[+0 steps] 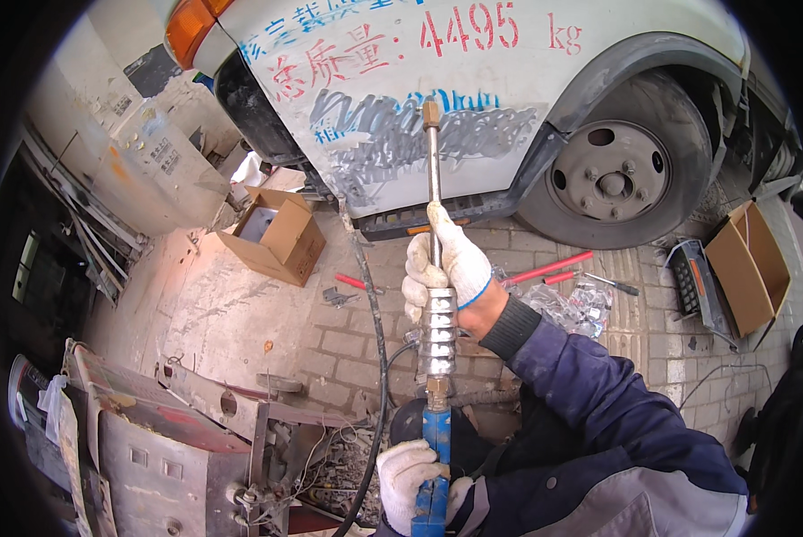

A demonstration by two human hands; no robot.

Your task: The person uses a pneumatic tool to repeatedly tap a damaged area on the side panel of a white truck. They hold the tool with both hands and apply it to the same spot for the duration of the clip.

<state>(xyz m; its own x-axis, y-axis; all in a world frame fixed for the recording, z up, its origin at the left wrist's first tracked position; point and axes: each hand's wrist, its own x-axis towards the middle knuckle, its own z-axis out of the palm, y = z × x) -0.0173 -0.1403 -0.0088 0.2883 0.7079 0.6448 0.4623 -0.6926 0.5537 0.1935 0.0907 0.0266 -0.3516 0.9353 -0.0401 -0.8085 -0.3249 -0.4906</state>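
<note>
I hold a long tool (440,338) that looks like a slide hammer, pointing away from me. It has a blue handle, a ribbed silver cylinder, a thin steel rod and a brass-coloured tip (431,114). My right hand (451,259), in a white knit glove, is closed around the rod just above the cylinder. Nearer to me, my left hand (406,481), gloved as well, grips the blue handle. The tip overlaps the white truck's painted side panel (482,161) in view; I cannot tell whether they touch.
A truck wheel (615,170) stands at the right. Cardboard boxes (285,242) lie on both sides. Red rods (549,267), a screwdriver (612,284) and clear plastic wrapping (580,309) litter the paving. A black hose (379,358) passes left of the tool, beside a rusty metal frame (178,430).
</note>
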